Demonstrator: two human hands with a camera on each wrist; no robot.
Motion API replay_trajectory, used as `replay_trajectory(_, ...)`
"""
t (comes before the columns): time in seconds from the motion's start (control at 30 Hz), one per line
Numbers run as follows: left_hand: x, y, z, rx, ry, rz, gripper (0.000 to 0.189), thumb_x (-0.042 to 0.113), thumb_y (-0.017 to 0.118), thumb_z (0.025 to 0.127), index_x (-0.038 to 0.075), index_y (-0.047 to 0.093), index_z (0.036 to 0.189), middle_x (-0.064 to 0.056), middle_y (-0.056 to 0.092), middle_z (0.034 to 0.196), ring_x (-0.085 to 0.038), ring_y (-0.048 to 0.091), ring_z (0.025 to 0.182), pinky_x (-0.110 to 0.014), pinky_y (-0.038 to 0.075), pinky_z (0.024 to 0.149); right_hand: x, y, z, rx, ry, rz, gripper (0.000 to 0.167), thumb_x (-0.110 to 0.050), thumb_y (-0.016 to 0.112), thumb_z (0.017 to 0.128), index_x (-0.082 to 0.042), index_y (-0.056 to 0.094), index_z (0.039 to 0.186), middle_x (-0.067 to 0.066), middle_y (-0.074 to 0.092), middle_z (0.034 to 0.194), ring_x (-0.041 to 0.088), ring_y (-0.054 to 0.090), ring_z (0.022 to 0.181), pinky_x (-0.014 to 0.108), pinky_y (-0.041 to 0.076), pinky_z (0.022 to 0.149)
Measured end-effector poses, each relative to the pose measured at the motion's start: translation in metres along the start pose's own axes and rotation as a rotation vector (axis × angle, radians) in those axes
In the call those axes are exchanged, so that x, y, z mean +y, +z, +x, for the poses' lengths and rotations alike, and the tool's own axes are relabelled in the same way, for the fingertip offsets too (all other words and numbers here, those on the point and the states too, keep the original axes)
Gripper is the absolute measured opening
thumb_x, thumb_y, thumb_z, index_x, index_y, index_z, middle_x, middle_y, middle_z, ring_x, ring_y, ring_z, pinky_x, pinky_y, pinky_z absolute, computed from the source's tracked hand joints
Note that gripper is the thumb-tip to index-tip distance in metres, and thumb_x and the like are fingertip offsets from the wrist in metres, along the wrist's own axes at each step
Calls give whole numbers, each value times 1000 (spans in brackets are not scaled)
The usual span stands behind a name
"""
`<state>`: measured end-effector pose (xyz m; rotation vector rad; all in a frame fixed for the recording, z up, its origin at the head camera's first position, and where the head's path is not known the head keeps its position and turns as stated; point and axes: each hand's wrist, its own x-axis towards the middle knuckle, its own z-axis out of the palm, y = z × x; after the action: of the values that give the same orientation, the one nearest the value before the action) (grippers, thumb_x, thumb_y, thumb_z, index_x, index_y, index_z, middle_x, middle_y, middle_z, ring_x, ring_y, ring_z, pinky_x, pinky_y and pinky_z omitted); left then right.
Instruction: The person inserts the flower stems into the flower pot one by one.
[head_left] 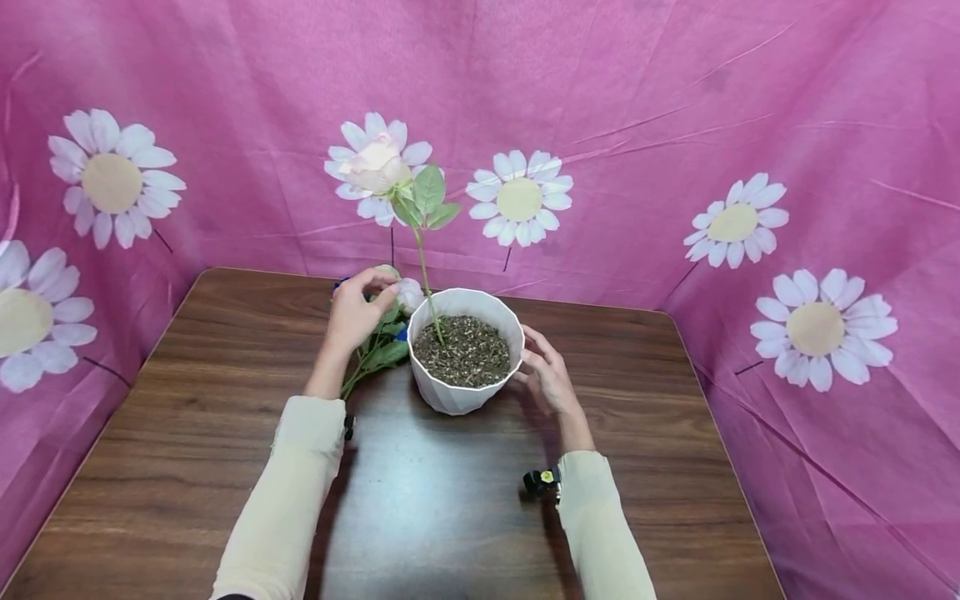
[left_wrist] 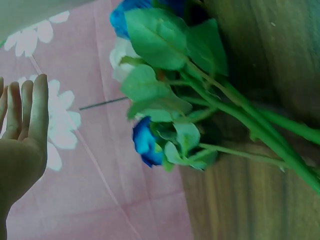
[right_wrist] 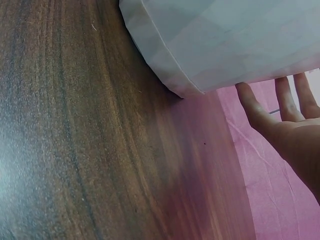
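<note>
The white faceted planter (head_left: 433,389) stands upright on the wood-grain desk (head_left: 637,400), its flat base carrying the load. It is filled with dark, granular soil (head_left: 472,354) to somewhat below the rim. One pale pink rose (head_left: 377,167) is set in the soil near the left wall; its stem tilts left, apparently kept up by the soil alone, as neither hand touches it.

The right hand (head_left: 553,375) is open, fingers apart and slightly bent, the tips appearing to touch the planter's right side. It does not encircle the planter; the contact is judged a light steadying one.

The left hand (head_left: 354,310) is raised beside the planter, its fingers extended in the left wrist view, with nothing seen in its grasp. It is nearest the loose flowers, among them a white rose (head_left: 409,296) and a blue rose (left_wrist: 146,144). These lie left of the planter, stems toward the person, presumably for easy reach.
</note>
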<state>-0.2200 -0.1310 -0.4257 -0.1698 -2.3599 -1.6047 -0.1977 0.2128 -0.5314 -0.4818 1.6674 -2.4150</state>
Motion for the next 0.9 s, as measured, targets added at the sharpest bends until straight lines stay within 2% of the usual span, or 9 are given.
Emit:
replay_trajectory(0.1, -9, -9, -4, -38, -54, -42, 23, 10, 70, 96, -5, 70, 113, -21, 71, 103, -21, 65, 87, -22, 56, 73, 3, -3, 1, 4, 21, -7, 47, -2, 45, 104, -15, 50, 148, 9, 53, 134, 26, 61, 115, 47, 57, 92)
replay_trajectory(0.17, -14, -15, -6, -79, -99, -91, 25, 10, 69, 97, -8, 67, 116, -24, 69, 107, -18, 64, 86, -26, 61, 74, 3, -3, 1, 10, 33, -5, 48, 1, 43, 103, -13, 50, 148, 10, 52, 134, 27, 61, 115, 48, 57, 92)
replay_trajectory(0.23, -10, -22, -10, -116, -153, -138, 26, 7, 67, 98, -11, 64, 117, -27, 65, 108, -22, 65, 86, -33, 63, 73, 2, -1, 2, 17, 39, 1, 48, 2, 41, 103, -13, 51, 147, 11, 52, 134, 28, 61, 115, 48, 57, 92)
replay_trajectory(0.3, -15, -28, -14, -139, -198, -171, 28, 9, 66, 99, -12, 63, 117, -28, 63, 108, -20, 65, 85, -37, 63, 75, -2, 3, 1, 22, 39, 1, 48, 2, 41, 102, -13, 51, 147, 11, 52, 133, 28, 61, 114, 47, 57, 92)
replay_trajectory(0.4, -22, -35, -20, -170, -256, -182, 28, 8, 64, 100, -14, 61, 116, -28, 61, 109, -23, 66, 87, -41, 62, 79, -10, 8, -1, 20, 33, -1, 45, -1, 45, 102, -17, 55, 143, 9, 53, 132, 25, 61, 114, 46, 57, 92)
replay_trajectory(0.47, -36, -39, -23, -197, -292, -194, 30, 11, 63, 101, -14, 59, 118, -28, 60, 110, -20, 66, 89, -44, 61, 82, -14, 11, -1, 10, 25, -6, 43, -4, 47, 102, -18, 56, 142, 8, 54, 131, 24, 60, 114, 45, 57, 92)
replay_trajectory(0.57, -42, -46, -30, -255, -353, -205, 34, 12, 60, 103, -16, 55, 121, -28, 58, 113, -26, 65, 95, -50, 59, 88, -18, 15, -2, -6, 7, -8, 41, -7, 50, 103, -17, 56, 142, 8, 54, 131, 23, 59, 114, 44, 56, 91)
replay_trajectory(0.7, -49, -51, -38, -314, -409, -201, 37, 13, 59, 104, -17, 52, 125, -27, 60, 112, -29, 64, 97, -49, 59, 88, -20, 17, -3, -15, -5, -11, 42, -11, 53, 103, -16, 54, 144, 7, 54, 131, 23, 59, 114, 44, 56, 91)
replay_trajectory(0.9, -60, -53, -47, -370, -465, -199, 38, 14, 58, 105, -15, 51, 127, -29, 63, 113, -28, 66, 94, -43, 61, 84, -16, 14, -3, -12, 3, -25, 45, -17, 59, 102, -14, 52, 146, 9, 54, 135, 25, 60, 116, 48, 56, 93)
